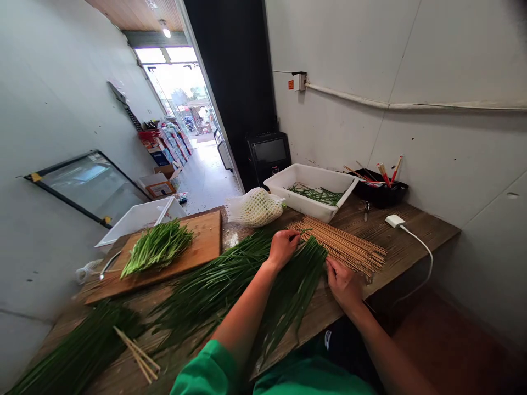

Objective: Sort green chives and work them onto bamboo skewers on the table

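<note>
Long dark-green garlic chives (pixel 230 274) lie in a wide heap across the wooden table. Over the heap, my left hand (pixel 284 248) has its thumb and fingers pinched together, with a thin chive strand sticking out at the fingertips. My right hand (pixel 343 280) is closed beside the cut ends of a chive bunch (pixel 310 260). What its fingers hold is hidden, though a thin stick tip shows behind the wrist. A flat pile of bamboo skewers (pixel 341 244) lies just beyond both hands.
On a cutting board (pixel 208 233) sit trimmed chives (pixel 158 247). Behind are a net-wrapped bundle (pixel 257 208), a white tub (pixel 284 200) with green pieces, and a black tray (pixel 382 195). A charger (pixel 395 221) trails its cable over the right edge. Loose sticks (pixel 138 356) lie front left.
</note>
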A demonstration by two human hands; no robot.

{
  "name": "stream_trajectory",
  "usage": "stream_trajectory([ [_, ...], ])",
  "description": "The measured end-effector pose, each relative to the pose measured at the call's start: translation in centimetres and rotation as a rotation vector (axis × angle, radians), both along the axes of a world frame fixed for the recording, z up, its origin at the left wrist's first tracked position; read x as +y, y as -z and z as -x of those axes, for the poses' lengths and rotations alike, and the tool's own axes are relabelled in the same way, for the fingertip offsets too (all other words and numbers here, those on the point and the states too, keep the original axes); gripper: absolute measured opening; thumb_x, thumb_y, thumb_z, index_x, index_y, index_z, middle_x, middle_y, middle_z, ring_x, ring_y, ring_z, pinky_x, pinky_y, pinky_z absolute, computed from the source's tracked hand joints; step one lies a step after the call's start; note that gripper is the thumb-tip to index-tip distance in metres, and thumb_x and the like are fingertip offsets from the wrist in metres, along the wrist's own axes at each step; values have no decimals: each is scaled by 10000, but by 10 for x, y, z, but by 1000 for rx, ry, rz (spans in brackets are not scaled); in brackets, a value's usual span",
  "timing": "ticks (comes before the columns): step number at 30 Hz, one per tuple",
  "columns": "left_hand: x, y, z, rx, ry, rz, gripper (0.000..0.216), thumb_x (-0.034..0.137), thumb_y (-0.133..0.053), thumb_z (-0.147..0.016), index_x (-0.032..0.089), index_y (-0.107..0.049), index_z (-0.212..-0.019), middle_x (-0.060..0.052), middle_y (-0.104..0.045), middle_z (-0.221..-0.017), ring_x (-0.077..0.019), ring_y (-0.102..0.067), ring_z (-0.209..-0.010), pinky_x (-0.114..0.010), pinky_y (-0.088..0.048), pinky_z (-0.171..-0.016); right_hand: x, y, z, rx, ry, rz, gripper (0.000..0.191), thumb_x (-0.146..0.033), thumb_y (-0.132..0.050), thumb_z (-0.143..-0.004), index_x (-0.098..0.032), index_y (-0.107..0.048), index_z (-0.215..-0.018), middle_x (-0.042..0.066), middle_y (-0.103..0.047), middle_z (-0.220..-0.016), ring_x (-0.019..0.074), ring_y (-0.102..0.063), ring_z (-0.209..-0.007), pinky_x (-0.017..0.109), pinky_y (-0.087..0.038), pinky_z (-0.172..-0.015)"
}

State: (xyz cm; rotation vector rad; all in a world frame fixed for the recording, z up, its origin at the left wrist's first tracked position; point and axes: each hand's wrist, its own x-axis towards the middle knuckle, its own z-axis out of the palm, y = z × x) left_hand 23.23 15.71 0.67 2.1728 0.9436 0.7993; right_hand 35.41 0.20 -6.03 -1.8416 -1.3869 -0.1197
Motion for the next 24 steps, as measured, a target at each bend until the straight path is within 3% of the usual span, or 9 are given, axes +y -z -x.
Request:
stream_trajectory([
  [6, -5, 0, 0, 97, 54, -136, 193, 183, -569, -826, 185, -733, -928, -50, -727, -940, -159, -650, -859, -244, -466, -824, 1, 3, -2, -21, 7, 0, 361, -275, -329, -945, -131, -657, -997, 116, -702, -917, 200, -647, -828, 300, -490, -749],
  [12, -10, -6, 4, 213, 322, -106, 314, 114, -467, -834, 194, -710, -1016, -38, -719, -990, -152, -648, -903, -217, -472, -825, 1, 5, -2, -21, 54, -11, 371, -304, -326, -947, -142, -658, -980, 118, -700, -907, 201, -640, -818, 307, -482, -745],
  [14, -1, -15, 13, 228, 265, -94, 347, 110, -443, -835, 193, -697, -1057, -40, -711, -1025, -153, -646, -929, -221, -469, -845, 1, 6, -2, -24, 61, -17, 375, -317, -332, -944, -140, -660, -978, 122, -701, -915, 204, -641, -816, 312, -483, -741],
  [17, 19, -29, 36, 325, -35, -160, 318, 161, -467, -837, 205, -704, -1046, -60, -701, -1056, -187, -635, -967, -269, -447, -895, 2, 8, -3, -19, 80, -22, 385, -329, -326, -943, -148, -663, -984, 125, -704, -914, 210, -641, -813, 324, -485, -744],
  [19, 31, -32, 50, 458, -152, -191, 265, 195, -526, -809, 229, -723, -982, -64, -711, -1017, -214, -632, -960, -305, -437, -897, 3, 10, -4, -12, 80, -14, 384, -325, -324, -942, -151, -664, -986, 126, -705, -919, 212, -639, -820, 329, -484, -750],
  [24, 45, -17, 61, 709, -117, -201, 160, 204, -629, -732, 224, -738, -847, -90, -716, -933, -258, -625, -952, -351, -409, -882, 4, 9, -4, -15, 84, 3, 382, -324, -331, -938, -142, -664, -983, 128, -702, -932, 210, -640, -807, 320, -482, -722],
])
